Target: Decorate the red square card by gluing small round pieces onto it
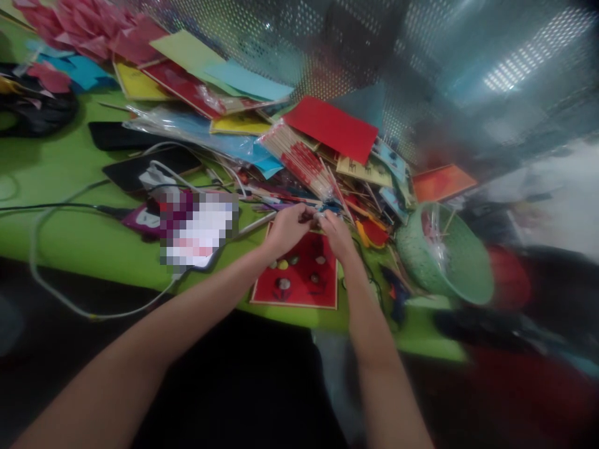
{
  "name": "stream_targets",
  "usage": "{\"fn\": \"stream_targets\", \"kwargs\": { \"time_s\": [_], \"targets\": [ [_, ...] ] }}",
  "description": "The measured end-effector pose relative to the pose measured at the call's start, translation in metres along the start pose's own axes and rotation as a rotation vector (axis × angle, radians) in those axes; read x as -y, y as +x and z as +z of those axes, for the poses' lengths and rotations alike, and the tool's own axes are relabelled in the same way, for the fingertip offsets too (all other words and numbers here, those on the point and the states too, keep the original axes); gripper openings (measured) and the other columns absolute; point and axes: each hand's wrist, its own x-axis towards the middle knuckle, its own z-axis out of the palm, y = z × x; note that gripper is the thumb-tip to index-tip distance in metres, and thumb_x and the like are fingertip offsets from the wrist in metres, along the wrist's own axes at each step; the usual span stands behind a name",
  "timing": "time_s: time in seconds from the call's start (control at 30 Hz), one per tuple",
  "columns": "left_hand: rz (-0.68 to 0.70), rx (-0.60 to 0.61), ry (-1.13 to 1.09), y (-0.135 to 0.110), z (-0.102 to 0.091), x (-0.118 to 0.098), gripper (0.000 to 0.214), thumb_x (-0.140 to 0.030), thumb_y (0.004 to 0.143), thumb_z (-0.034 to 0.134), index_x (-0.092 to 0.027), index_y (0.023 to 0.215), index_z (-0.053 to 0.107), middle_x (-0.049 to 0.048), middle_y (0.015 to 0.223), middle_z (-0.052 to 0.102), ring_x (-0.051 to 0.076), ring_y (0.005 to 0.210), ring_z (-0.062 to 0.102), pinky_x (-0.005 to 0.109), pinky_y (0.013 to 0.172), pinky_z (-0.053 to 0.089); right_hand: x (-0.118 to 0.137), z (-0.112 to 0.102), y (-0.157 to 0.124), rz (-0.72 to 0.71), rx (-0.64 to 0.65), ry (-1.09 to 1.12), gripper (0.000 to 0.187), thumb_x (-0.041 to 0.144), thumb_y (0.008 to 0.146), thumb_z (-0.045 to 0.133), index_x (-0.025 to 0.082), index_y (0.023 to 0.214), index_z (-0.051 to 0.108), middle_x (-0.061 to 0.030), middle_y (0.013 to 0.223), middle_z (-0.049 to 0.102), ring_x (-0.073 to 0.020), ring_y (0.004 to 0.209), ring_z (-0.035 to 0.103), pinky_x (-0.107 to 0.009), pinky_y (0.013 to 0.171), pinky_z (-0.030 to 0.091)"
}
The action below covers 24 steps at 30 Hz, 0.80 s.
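My left hand point(291, 228) and my right hand point(335, 232) meet above the far edge of a red square card point(299, 290) with a pale border. The fingers of both hands are closed in a pinch, and something small and dark or whitish between them is too blurred to name. Several small round pieces, yellow, green and pale, lie on the card along with dark markings. The card rests on the green tabletop point(93, 249) near its front edge.
Beyond my hands are a packet of wooden sticks point(299, 159), a red sheet point(330, 128) and piled cards. A green basket point(449, 255) stands to the right. On the left are a lit phone point(201, 234), a white cable point(35, 243) and a black bag point(42, 115).
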Motion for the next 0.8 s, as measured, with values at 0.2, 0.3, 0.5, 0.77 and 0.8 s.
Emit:
{"fn": "stream_targets", "kwargs": {
  "time_s": [0.2, 0.3, 0.5, 0.77, 0.8],
  "targets": [
    [-0.047, 0.004, -0.167, 0.0034, 0.0019, -0.0021, 0.025, -0.033, 0.072, 0.077, -0.014, 0.086, 0.071, 0.0058, 0.082, 0.075, 0.017, 0.075, 0.068, 0.03, 0.074, 0.056, -0.0047, -0.0002, -0.0004, -0.033, -0.014, 0.074, 0.028, 0.046, 0.095, 0.033, 0.025, 0.077, 0.037, 0.0014, 0.074, 0.051, -0.0172, 0.071, 0.048, -0.029, 0.066, 0.034],
    [-0.04, 0.011, -0.164, 0.0036, 0.0017, -0.002, 0.024, -0.033, 0.072, 0.078, -0.014, 0.086, 0.071, 0.0057, 0.081, 0.075, 0.017, 0.075, 0.068, 0.03, 0.074, 0.055, -0.0026, -0.0013, -0.002, -0.007, 0.017, 0.11, 0.033, 0.052, 0.096, 0.033, 0.025, 0.079, 0.038, 0.002, 0.075, 0.051, -0.0169, 0.073, 0.048, -0.028, 0.067, 0.034],
    [-0.012, 0.009, -0.083, 0.0017, 0.0004, 0.003, 0.018, -0.025, 0.076, 0.072, -0.015, 0.09, 0.073, 0.0061, 0.087, 0.076, 0.018, 0.08, 0.069, 0.031, 0.075, 0.055, 0.0034, -0.0008, -0.0017, 0.02, 0.014, 0.038, 0.033, 0.054, 0.094, 0.034, 0.025, 0.077, 0.036, 0.0008, 0.075, 0.051, -0.0184, 0.074, 0.048, -0.029, 0.067, 0.031],
    [-0.046, 0.03, -0.179, 0.0027, 0.0013, -0.0027, 0.024, -0.031, 0.072, 0.078, -0.014, 0.086, 0.07, 0.0049, 0.082, 0.075, 0.017, 0.077, 0.068, 0.03, 0.074, 0.055, -0.005, -0.0004, 0.0001, -0.011, 0.0, 0.057, 0.028, 0.048, 0.093, 0.034, 0.025, 0.078, 0.036, 0.0018, 0.073, 0.049, -0.0176, 0.071, 0.046, -0.03, 0.066, 0.031],
    [-0.047, 0.029, -0.182, 0.0029, 0.0012, -0.0027, 0.025, -0.032, 0.071, 0.079, -0.014, 0.086, 0.07, 0.0046, 0.081, 0.075, 0.017, 0.076, 0.068, 0.03, 0.074, 0.055, -0.0058, -0.0005, 0.0, -0.015, 0.005, 0.086, 0.028, 0.048, 0.094, 0.034, 0.025, 0.078, 0.037, 0.0022, 0.073, 0.048, -0.0172, 0.071, 0.046, -0.029, 0.066, 0.031]
  ]
}}
